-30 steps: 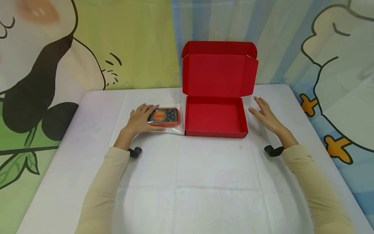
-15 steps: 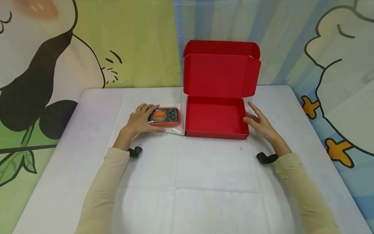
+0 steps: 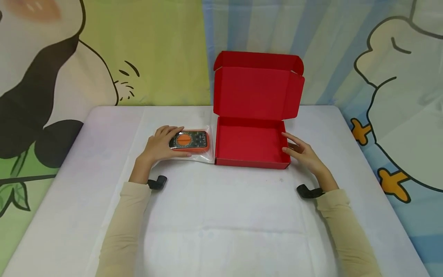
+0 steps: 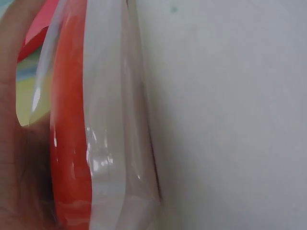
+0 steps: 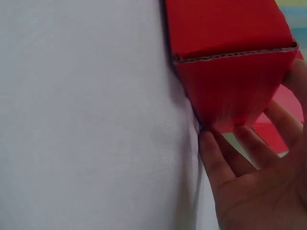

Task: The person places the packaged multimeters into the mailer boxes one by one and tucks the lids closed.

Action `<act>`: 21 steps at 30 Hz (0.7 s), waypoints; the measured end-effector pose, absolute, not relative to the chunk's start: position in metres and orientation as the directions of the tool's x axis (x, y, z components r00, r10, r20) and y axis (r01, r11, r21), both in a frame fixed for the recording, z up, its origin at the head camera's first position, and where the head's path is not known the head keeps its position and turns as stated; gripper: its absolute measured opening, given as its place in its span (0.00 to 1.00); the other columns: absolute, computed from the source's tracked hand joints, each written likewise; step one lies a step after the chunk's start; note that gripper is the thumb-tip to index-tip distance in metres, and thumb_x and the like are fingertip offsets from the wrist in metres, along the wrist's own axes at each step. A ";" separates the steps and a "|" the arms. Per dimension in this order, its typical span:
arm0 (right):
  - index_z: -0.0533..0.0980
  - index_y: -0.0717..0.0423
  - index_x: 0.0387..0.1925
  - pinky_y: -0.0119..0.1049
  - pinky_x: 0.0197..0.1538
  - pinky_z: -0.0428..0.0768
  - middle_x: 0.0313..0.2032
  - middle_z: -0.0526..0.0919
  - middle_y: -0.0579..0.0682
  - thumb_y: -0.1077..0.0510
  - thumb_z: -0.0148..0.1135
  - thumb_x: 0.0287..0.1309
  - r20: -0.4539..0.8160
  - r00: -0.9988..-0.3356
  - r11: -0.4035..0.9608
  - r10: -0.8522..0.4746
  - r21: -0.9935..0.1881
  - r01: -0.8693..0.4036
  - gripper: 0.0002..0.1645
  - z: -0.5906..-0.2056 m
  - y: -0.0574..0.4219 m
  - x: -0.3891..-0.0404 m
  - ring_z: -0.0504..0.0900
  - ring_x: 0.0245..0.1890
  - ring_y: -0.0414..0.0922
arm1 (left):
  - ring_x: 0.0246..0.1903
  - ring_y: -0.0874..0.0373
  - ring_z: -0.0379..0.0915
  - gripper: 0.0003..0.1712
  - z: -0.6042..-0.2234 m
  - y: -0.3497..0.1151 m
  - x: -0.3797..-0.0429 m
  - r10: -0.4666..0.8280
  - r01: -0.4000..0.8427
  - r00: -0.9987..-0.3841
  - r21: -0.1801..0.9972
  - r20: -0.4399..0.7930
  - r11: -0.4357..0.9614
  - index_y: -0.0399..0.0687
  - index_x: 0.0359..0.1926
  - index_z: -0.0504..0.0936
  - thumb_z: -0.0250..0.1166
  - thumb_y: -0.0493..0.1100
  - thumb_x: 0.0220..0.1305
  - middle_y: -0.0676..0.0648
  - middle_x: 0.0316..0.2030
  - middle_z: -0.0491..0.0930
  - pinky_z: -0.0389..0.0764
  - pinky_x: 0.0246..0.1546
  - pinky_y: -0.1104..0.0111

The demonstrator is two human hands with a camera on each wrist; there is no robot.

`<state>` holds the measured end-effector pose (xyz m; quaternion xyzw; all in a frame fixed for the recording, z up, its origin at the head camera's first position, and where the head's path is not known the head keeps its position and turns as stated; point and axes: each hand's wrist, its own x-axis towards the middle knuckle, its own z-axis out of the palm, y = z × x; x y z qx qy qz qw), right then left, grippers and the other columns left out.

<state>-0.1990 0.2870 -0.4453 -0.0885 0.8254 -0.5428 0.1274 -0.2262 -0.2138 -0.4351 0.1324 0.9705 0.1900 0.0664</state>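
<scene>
In the head view, my left hand [image 3: 156, 147] grips an orange and black multimeter [image 3: 189, 140] in a clear plastic bag [image 3: 202, 157]. The thumb lies along its near side and the fingers over its far side. Close up in the left wrist view are the multimeter's orange edge [image 4: 71, 143] and the shiny bag. A red cardboard box [image 3: 250, 144] stands directly right of the bag, its lid [image 3: 254, 92] raised. At the box's right wall is my right hand [image 3: 306, 157], thumb and index tips over the rim, other fingers against the outside.
A white cloth [image 3: 221, 215] covers the table. Behind it hangs a printed curtain [image 3: 149, 57], and the raised lid stands close to it. A black wrist camera [image 3: 157, 182] sits on the left wrist, another [image 3: 309, 191] on the right.
My right hand has moved left from beside the box onto its right wall. The left hand has stayed on the multimeter; the whole view has shifted slightly.
</scene>
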 end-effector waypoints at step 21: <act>0.59 0.44 0.73 0.32 0.59 0.74 0.74 0.55 0.52 0.55 0.58 0.68 -0.082 -0.966 0.374 -0.247 -0.927 -0.017 0.36 -0.451 0.288 -0.197 0.61 0.70 0.59 | 0.69 0.41 0.49 0.66 -0.439 -0.210 -0.227 0.277 0.251 -0.961 0.355 -0.021 0.900 0.61 0.74 0.59 0.75 0.75 0.33 0.44 0.69 0.60 0.62 0.55 0.34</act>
